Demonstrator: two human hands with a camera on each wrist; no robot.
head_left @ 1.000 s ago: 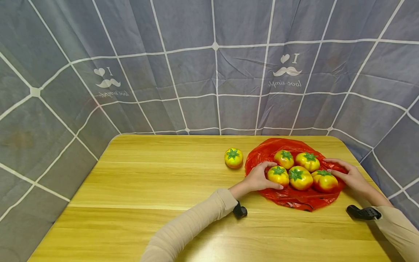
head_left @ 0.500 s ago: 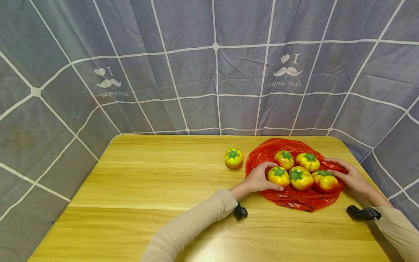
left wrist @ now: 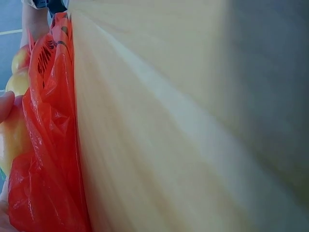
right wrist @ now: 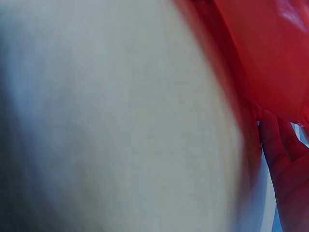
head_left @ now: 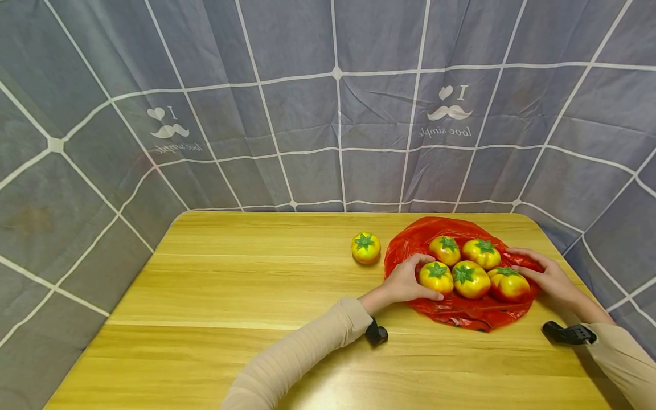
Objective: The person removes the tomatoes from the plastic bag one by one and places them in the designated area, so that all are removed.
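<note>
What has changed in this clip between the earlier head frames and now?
No clear movement shows, and nothing was taken hold of or let go. The left hand is still around the near-left fruit, the right hand at the group's right side; the red bag and lone fruit stay put.

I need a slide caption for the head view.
Left hand and right hand flank five fruits on red plastic; another sits apart.

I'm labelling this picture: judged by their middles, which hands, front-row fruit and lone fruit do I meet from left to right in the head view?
Lone fruit, left hand, left front fruit, middle front fruit, right front fruit, right hand.
</note>
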